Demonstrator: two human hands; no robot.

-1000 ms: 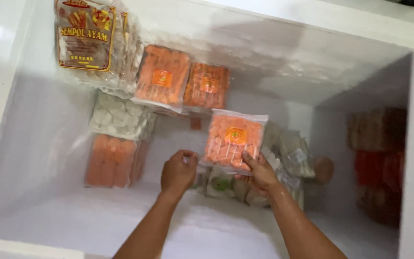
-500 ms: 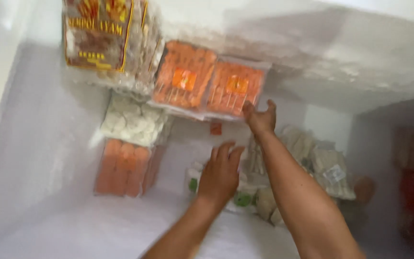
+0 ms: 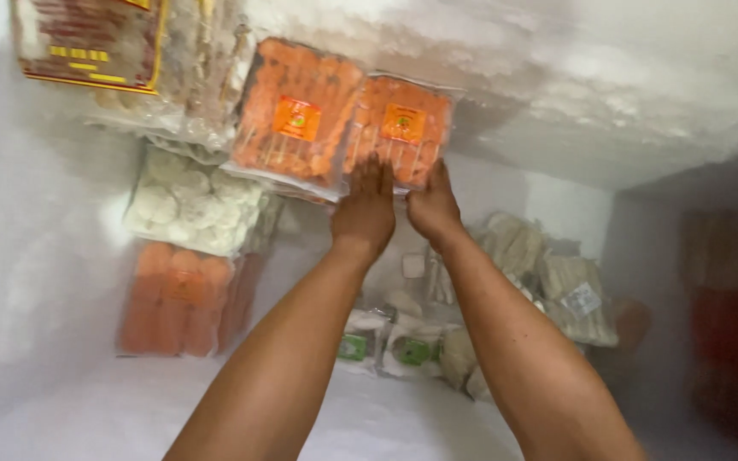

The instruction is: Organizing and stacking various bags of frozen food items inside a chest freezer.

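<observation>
I look down into a frosted white chest freezer [image 3: 61, 256]. My left hand [image 3: 364, 209] and my right hand [image 3: 431, 205] are side by side, both pressed against the lower edge of an orange sausage packet [image 3: 403, 124] that leans on the far wall. A second orange packet [image 3: 296, 115] stands just left of it. My left palm lies flat over the gap between the two packets. My right fingers curl on the packet's bottom edge.
A large packet with a red and yellow label [image 3: 87, 43] sits at top left. Below it are a bag of white round pieces [image 3: 185, 205] and another orange packet [image 3: 177, 299]. Pale bags [image 3: 557, 273] and green-labelled bags [image 3: 386, 341] lie on the floor.
A second ago my right hand held the orange packet low in the freezer. It has been carried up and set against the far wall, and my left hand has joined it there.
</observation>
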